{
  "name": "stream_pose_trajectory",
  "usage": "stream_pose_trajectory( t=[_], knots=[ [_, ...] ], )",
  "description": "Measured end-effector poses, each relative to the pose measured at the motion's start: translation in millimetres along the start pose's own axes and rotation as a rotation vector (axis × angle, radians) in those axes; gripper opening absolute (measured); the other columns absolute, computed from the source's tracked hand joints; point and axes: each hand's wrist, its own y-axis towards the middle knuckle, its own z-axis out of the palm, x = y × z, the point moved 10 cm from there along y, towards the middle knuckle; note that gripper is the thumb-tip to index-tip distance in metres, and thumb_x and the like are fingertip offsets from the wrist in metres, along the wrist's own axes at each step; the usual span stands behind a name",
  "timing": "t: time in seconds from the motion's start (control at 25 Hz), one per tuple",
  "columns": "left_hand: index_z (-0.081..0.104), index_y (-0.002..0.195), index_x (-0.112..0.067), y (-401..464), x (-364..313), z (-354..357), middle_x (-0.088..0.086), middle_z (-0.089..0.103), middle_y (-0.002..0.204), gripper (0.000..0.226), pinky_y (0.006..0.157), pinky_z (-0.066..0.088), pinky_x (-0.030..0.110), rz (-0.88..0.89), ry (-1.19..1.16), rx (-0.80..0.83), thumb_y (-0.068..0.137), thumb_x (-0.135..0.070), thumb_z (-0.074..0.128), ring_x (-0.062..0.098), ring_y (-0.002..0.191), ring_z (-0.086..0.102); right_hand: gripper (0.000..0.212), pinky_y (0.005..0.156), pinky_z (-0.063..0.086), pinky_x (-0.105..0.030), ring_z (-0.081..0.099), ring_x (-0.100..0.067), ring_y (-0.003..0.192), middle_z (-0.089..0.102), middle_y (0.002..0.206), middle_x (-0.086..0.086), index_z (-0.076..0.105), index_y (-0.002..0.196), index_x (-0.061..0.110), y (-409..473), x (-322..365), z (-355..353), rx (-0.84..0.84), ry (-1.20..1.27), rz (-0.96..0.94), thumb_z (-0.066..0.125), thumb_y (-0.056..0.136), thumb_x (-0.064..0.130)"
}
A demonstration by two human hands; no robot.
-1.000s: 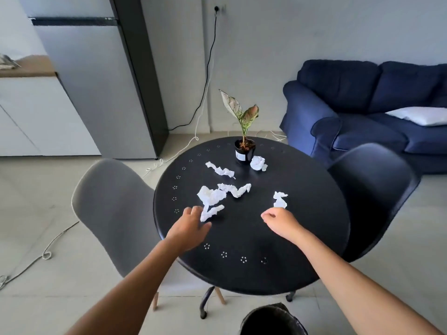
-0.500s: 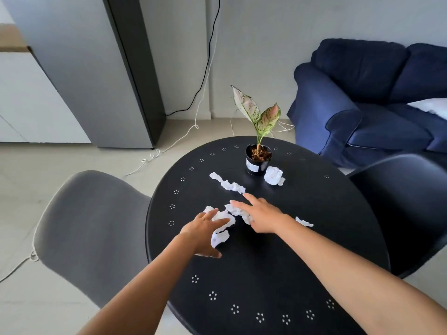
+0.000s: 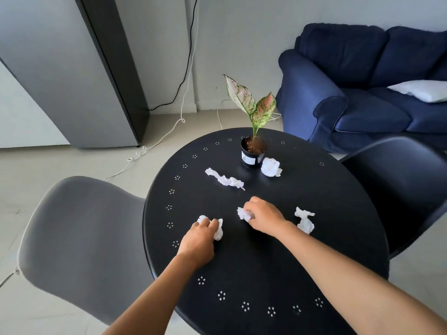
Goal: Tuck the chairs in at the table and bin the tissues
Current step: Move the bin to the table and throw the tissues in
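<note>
- Left hand [image 3: 197, 240]: rests on the round black surface [image 3: 326, 238] near its left edge. The fingers [image 3: 205, 223] are curled closed around a crumpled white tissue [image 3: 217, 229], which shows on both sides of the knuckles.
- Right hand [image 3: 264, 220]: rests on the surface near its centre. The fingers are closed around a second crumpled tissue [image 3: 244, 213], which protrudes on the hand's left side.
- Loose tissue, twisted strip [image 3: 225, 180]: lies flat on the surface beyond both hands, between them and the plant pot [image 3: 252, 153].
- Loose tissue, balled [image 3: 271, 167]: lies just beside the pot, on its right, apparently touching its base.
- Loose tissue, crumpled [image 3: 305, 221]: lies just beside the right wrist, on its right side.
- Plant pot: stands upright at the far side of the surface and carries a plant with pink and green leaves.
- Grey chair [image 3: 79, 238]: stands at the left of the surface, its seat shell against the rim.
- Black chair [image 3: 399, 189]: stands at the right, its shell partly under the rim.
- Blue sofa [image 3: 362, 93]: stands behind the black chair, well apart from the surface.
</note>
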Motion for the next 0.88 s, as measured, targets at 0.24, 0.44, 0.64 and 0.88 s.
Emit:
stream_pose_trajectory(
  t=[0.24,0.44,0.64,0.88],
  knots=[
    [0.052,0.123,-0.012,-22,7,-9,0.006,0.042,0.123,0.037,0.091,0.050,0.038,0.063,-0.063,-0.048,0.086,-0.011,0.049,0.028,0.107,0.053,0.010,0.063,0.037,-0.029,0.047,-0.017,0.073,0.054,0.097,0.002,0.050,0.077,0.017,-68,2,4,-0.214,0.158,0.178,0.057,0.080,0.011],
    [0.063,0.112,-0.016,-53,-12,-18,0.005,0.041,0.131,0.034,0.077,0.050,0.035,0.216,-0.064,-0.088,0.084,-0.006,0.046,0.031,0.102,0.058,0.022,0.046,0.028,-0.023,0.048,-0.018,0.068,0.052,0.084,0.007,0.035,0.074,0.018,-144,5,11,-0.350,0.175,0.313,0.055,0.079,0.008],
    [0.056,0.106,-0.011,-82,-67,-1,0.009,0.060,0.109,0.023,0.077,0.050,0.036,0.403,-0.011,0.029,0.084,-0.007,0.048,0.033,0.095,0.062,0.027,0.056,0.046,-0.024,0.062,-0.023,0.080,0.060,0.081,0.009,0.050,0.102,0.019,-234,-12,24,-0.464,0.260,0.484,0.054,0.081,0.003],
    [0.055,0.114,-0.016,-126,-175,42,0.006,0.062,0.112,0.034,0.076,0.051,0.035,0.664,-0.040,0.086,0.084,-0.003,0.044,0.031,0.096,0.062,0.040,0.092,0.048,-0.027,0.062,-0.023,0.108,0.068,0.119,-0.004,0.066,0.118,0.019,-348,-65,59,-0.543,0.381,0.788,0.056,0.082,0.005]
  ],
)
